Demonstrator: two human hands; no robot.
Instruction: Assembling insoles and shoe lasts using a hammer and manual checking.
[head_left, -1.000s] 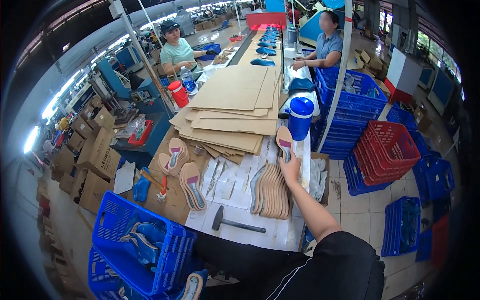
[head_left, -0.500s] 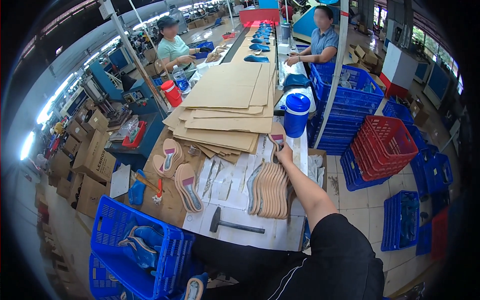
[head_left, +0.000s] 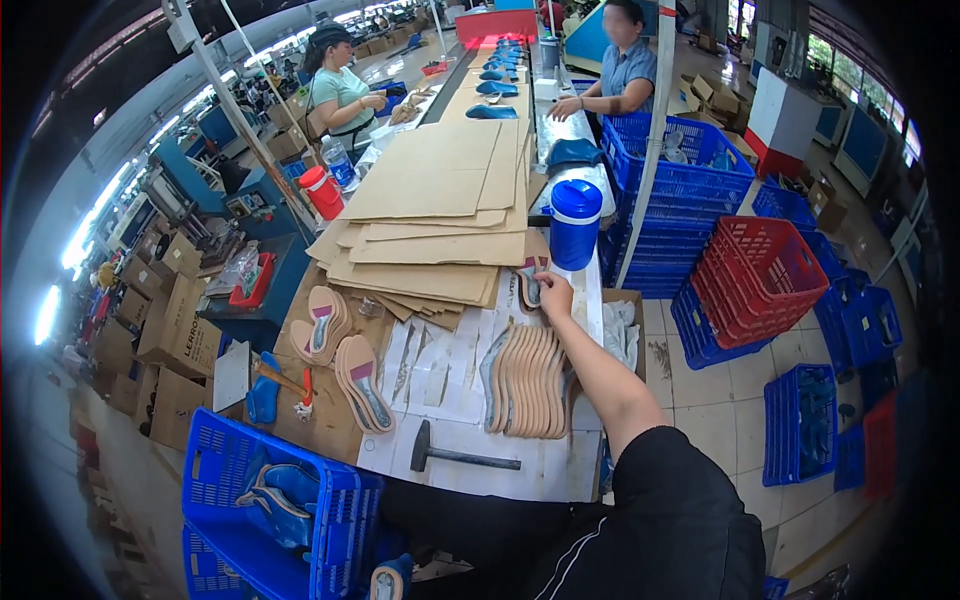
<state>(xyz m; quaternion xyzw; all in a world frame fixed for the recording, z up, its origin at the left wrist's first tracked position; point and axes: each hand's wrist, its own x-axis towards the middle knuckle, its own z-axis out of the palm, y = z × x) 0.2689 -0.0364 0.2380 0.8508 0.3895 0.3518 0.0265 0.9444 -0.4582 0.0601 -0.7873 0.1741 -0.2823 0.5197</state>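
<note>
My right hand (head_left: 556, 298) reaches over the table with its fingers closed on the edge of a beige insole (head_left: 527, 288), beyond the near row. Below the hand stands a tight row of several insoles (head_left: 525, 382) on edge, side by side. To the left lie small stacks of beige insoles with purple patches, one stack (head_left: 362, 385) near the front and another (head_left: 322, 325) behind it. A hammer (head_left: 465, 458) with a dark head lies near the table's front edge. My left hand is out of view.
Large cardboard sheets (head_left: 420, 185) cover the table beyond. A blue jug (head_left: 575, 225) stands right of them. A blue crate (head_left: 350, 500) with blue shoe parts sits at the lower left. Red crates (head_left: 765, 285) are stacked at the right. Two people work beside the conveyor (head_left: 480, 122).
My right hand has shifted slightly left, and the insole in it sits lower and closer to the cardboard. The whole view has turned a little. The left-hand co-worker has turned sideways.
</note>
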